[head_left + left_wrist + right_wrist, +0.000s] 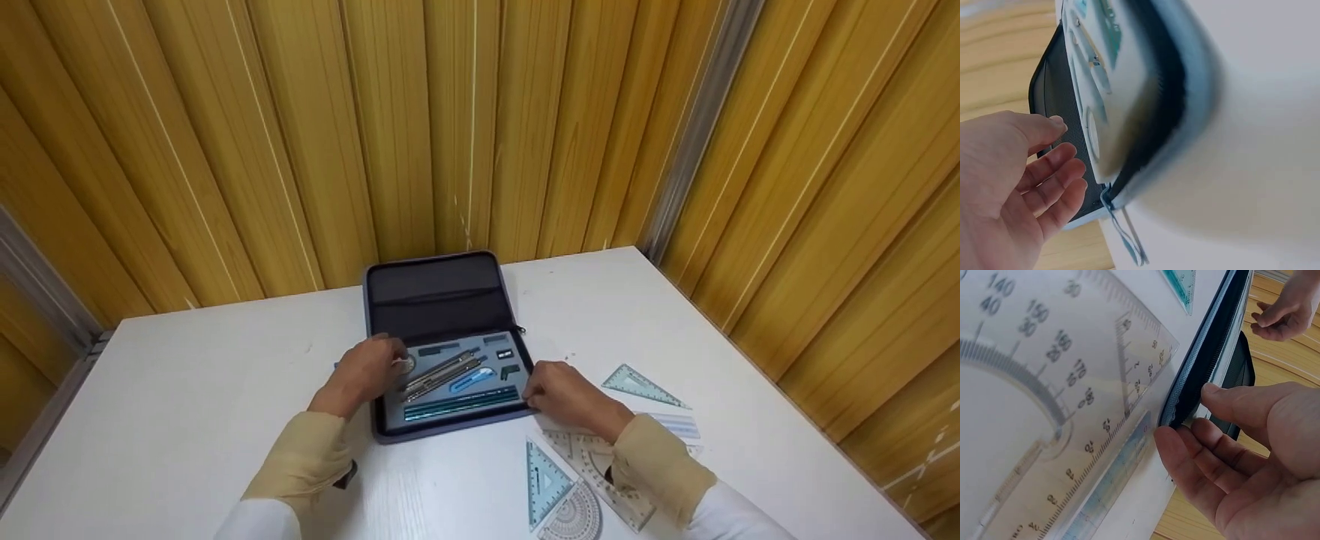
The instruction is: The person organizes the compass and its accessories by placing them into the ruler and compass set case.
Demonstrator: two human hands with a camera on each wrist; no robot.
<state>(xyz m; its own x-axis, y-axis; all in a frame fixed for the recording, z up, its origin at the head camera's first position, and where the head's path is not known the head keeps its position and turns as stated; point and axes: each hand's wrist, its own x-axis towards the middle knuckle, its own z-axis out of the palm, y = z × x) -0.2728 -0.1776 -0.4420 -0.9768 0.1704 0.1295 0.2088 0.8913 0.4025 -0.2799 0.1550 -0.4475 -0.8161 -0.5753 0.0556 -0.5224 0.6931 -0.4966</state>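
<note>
An unzipped dark blue zip case (433,300) lies unfolded on the table, its lid spread toward the wall. Its grey foam tray (517,386) carries metal compasses (442,376), a light-blue cutter (472,380), dark green pencils (461,405) and a small sharpener (505,354). Over the tray's left side hovers my left hand (367,371); the left wrist view shows its fingers loosely bent with nothing between them. At the front right corner, my right hand (566,394) pinches the case's zippered rim (1176,402) between thumb and fingers.
On the white table (225,405), to the right, lie a set square (645,386), a striped ruler (675,425), a large clear protractor square (1086,354), another set square (546,484) and a half-round protractor (574,517). Yellow wood-patterned walls (465,150) border the table.
</note>
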